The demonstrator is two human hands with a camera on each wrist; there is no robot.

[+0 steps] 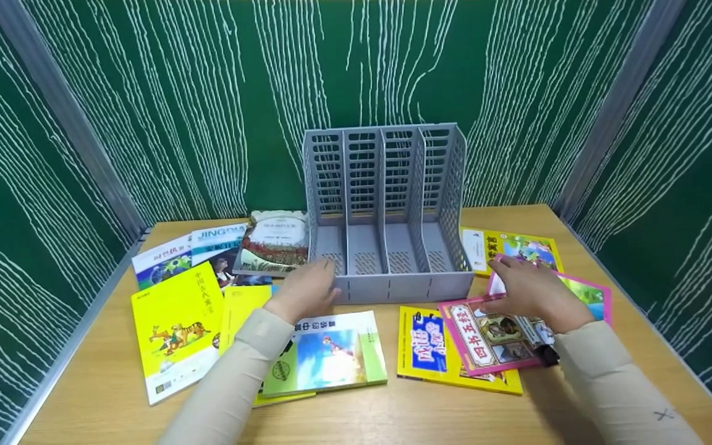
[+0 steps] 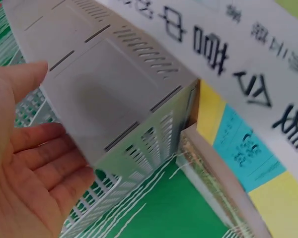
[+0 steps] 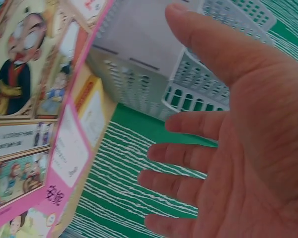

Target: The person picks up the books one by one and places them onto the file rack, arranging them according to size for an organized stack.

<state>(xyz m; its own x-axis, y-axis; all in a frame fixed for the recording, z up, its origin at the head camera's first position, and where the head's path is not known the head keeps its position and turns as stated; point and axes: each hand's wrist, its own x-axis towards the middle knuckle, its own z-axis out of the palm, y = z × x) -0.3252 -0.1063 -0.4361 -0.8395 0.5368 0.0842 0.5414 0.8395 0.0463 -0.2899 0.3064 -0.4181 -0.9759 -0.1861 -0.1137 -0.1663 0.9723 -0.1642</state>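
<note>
A grey four-slot file holder (image 1: 402,287) stands upright at the back middle of the table, its compartments bare. My left hand (image 1: 306,287) is at its front left corner; in the left wrist view the thumb (image 2: 32,74) overlaps the front wall's edge and the relaxed fingers lie along the rim. Over the books on the right, my right hand (image 1: 532,290) is spread with nothing in it. Below that hand lies a pink-edged book (image 1: 492,334), overlapping a yellow book (image 1: 421,346). A green and white book (image 1: 337,355) lies near my left forearm.
Left on the table are a yellow and white book (image 1: 180,327), a dark-covered book with a pale top (image 1: 275,241) and several other overlapping books. Another yellow book (image 1: 526,247) lies right of the holder. Green, white-streaked walls (image 1: 177,111) enclose the table (image 1: 436,417).
</note>
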